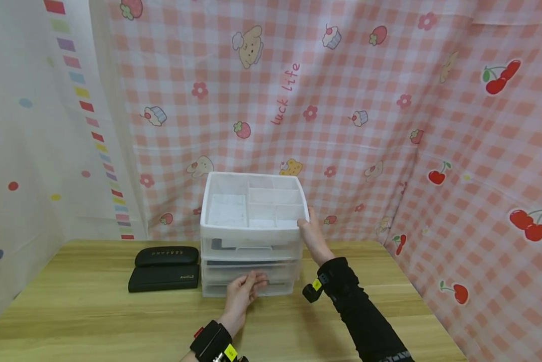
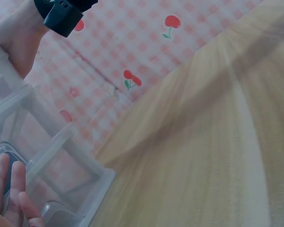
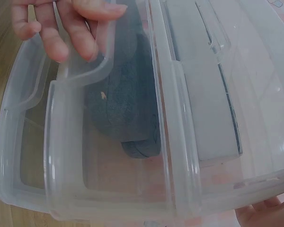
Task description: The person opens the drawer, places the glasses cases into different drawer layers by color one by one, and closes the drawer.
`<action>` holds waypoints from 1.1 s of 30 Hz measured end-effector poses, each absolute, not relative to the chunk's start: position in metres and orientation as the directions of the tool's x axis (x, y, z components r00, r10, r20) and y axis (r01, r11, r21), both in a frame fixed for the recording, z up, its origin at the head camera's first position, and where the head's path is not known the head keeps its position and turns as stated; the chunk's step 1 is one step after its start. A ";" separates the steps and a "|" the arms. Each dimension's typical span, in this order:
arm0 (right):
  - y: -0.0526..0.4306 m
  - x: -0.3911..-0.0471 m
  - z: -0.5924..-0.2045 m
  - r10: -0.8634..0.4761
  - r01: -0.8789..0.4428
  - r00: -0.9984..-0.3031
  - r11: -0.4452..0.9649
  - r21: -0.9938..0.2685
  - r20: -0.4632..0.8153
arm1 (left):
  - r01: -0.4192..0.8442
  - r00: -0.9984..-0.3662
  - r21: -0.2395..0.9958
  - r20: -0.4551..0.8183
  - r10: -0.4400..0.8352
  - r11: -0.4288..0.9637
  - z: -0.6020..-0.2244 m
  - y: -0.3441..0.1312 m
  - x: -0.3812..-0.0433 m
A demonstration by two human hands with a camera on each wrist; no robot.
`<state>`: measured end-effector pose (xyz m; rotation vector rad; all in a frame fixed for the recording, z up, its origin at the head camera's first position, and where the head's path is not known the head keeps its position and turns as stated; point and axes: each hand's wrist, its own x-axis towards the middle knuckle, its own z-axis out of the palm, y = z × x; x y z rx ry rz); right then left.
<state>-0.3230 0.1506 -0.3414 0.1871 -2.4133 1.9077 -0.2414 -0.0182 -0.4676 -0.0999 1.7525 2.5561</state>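
A clear and white plastic drawer organizer [image 1: 248, 229] stands on the table, its top tray divided into compartments. My left hand [image 1: 244, 291] is at the front of a lower drawer [image 3: 104, 184]. Its fingers [image 2: 18, 179] look fairly straight against the handle cutout, the thumb near the drawer's upper edge. Through the clear plastic shows a dark blue-grey item [image 3: 125, 99] of unclear kind. A flat whitish item [image 3: 208, 113] lies in the drawer above. My right hand [image 1: 313, 236] grips the organizer's top right edge; part of its fingers is hidden behind the side.
Left of the organizer lie a black oblong case [image 1: 167, 255] and a flat black case or wallet [image 1: 164, 278]. The wooden table [image 1: 94, 317] meets a pink checked cloth [image 1: 271, 125] behind and on the right, and a white dotted cloth [image 1: 22, 151] on the left.
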 end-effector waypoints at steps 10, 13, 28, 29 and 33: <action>0.149 -0.322 -0.342 -0.038 -0.146 -0.989 0.241 -0.959 0.141 | -0.100 -0.987 0.922 -0.139 -0.077 -0.374 -0.468 -0.018 -0.248; 0.149 -0.323 -0.342 -0.043 -0.155 -0.988 0.244 -0.957 0.149 | -0.147 -0.979 0.920 -0.188 -0.079 -0.364 -0.471 -0.019 -0.246; 0.149 -0.322 -0.343 -0.054 -0.171 -0.985 0.229 -0.958 0.163 | -0.275 -0.960 0.790 -0.257 0.111 -0.548 -0.481 -0.025 -0.236; 0.149 -0.322 -0.343 -0.054 -0.169 -0.985 0.228 -0.959 0.161 | -0.266 -0.962 0.782 -0.251 0.106 -0.564 -0.482 -0.024 -0.237; 0.150 -0.323 -0.344 -0.051 -0.164 -0.986 0.226 -0.960 0.156 | -0.248 -0.964 0.738 -0.250 0.088 -0.628 -0.483 -0.022 -0.238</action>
